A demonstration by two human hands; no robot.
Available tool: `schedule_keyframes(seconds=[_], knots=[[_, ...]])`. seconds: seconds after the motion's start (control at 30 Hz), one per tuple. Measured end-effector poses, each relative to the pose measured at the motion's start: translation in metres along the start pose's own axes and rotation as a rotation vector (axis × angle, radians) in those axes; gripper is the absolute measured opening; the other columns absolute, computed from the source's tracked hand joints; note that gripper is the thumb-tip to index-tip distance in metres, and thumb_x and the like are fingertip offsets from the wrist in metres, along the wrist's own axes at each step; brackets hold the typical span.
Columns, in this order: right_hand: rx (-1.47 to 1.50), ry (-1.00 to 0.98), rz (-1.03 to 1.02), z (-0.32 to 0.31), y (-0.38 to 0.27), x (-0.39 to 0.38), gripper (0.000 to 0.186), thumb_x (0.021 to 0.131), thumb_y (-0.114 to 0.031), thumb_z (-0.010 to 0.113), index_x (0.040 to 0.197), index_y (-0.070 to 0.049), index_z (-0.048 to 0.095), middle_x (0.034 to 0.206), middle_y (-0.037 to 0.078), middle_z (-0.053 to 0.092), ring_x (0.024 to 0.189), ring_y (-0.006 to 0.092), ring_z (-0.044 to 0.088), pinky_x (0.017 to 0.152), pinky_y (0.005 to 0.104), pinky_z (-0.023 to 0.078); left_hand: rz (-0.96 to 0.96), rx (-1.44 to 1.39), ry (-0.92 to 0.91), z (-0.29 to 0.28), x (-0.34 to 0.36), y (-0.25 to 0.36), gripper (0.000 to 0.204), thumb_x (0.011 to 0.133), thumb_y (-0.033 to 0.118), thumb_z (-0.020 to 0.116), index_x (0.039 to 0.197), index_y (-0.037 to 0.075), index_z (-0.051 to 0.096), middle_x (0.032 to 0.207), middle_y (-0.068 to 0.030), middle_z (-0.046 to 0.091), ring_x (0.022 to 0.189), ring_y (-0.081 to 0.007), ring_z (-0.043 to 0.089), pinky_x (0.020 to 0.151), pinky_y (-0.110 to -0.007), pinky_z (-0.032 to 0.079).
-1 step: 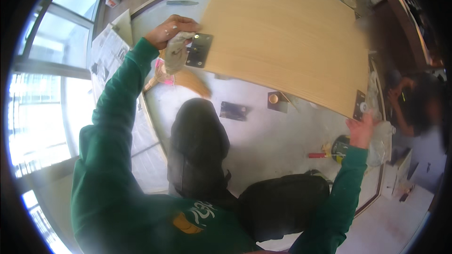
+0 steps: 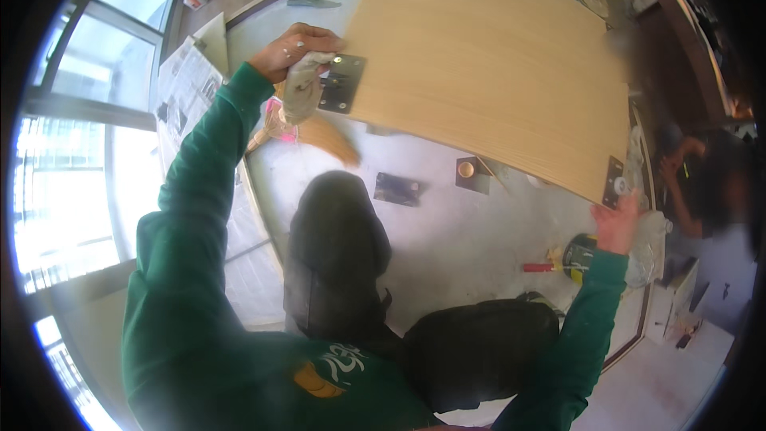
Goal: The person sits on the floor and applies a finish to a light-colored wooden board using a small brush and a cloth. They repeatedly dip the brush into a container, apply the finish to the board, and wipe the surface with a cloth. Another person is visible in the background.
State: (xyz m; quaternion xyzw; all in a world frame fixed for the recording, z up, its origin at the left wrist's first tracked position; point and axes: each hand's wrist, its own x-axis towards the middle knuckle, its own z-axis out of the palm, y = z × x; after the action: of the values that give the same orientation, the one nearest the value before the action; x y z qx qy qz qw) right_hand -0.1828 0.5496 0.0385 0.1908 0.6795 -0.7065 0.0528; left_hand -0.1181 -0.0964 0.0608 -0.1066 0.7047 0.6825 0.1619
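Note:
A pale wood-grain panel [image 2: 487,72] is held up in front of me, tilted, with dark metal plates at its corners. At its near left corner my left hand [image 2: 297,49] is closed on the edge, with a crumpled off-white cloth [image 2: 302,92] hanging below the fingers beside a dark corner plate [image 2: 343,84]. My right hand [image 2: 616,223] grips the near right corner from below, fingers partly hidden. A small round white part sits on the dark right plate [image 2: 613,180], just above that hand.
Below the panel lie a straw broom [image 2: 327,137], a dark rectangular plate [image 2: 396,189] and a small round cup [image 2: 465,169]. An open tin [image 2: 578,257] and red-handled tool [image 2: 538,268] are near my right forearm. Another person [image 2: 710,175] is at the far right; windows [image 2: 112,56] line the left.
The panel and both hands appear shifted very slightly right in the picture, as does the background. Both hands keep the same hold.

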Motion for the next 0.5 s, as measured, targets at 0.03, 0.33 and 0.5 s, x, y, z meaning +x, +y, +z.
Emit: schedule_keyframes(seconds=[0.03, 0.33, 0.5], knots=[[0.003, 0.016, -0.007, 0.002, -0.005, 0.005, 0.063, 0.1, -0.06, 0.056, 0.136, -0.008, 0.058, 0.119, 0.007, 0.071, 0.093, 0.0223, 0.071, 0.074, 0.0345, 0.056, 0.037, -0.026, 0.011, 0.0, -0.003, -0.004, 0.028, 0.095, 0.022, 0.074, 0.102, -0.005, 0.073, 0.084, -0.0059, 0.068, 0.066, -0.0129, 0.062, 0.06, -0.026, 0.049], [-0.024, -0.069, -0.036, -0.025, -0.038, 0.115, 0.061, 0.098, -0.06, 0.061, 0.134, -0.011, 0.059, 0.12, 0.006, 0.069, 0.091, 0.0223, 0.07, 0.075, 0.0335, 0.056, 0.314, 0.161, -0.026, 0.026, 0.008, -0.013, 0.022, 0.092, 0.016, 0.075, 0.101, -0.005, 0.074, 0.083, -0.0055, 0.069, 0.061, -0.01, 0.059, 0.056, -0.025, 0.048], [-0.119, -0.04, -0.05, -0.027, -0.022, 0.119, 0.064, 0.095, -0.057, 0.068, 0.138, -0.01, 0.057, 0.123, 0.011, 0.069, 0.095, 0.0227, 0.072, 0.073, 0.0322, 0.055, 0.29, 0.24, 0.057, 0.016, 0.032, -0.008, 0.027, 0.091, 0.024, 0.075, 0.095, -0.002, 0.075, 0.079, -0.0044, 0.066, 0.061, -0.0115, 0.058, 0.058, -0.027, 0.048]])
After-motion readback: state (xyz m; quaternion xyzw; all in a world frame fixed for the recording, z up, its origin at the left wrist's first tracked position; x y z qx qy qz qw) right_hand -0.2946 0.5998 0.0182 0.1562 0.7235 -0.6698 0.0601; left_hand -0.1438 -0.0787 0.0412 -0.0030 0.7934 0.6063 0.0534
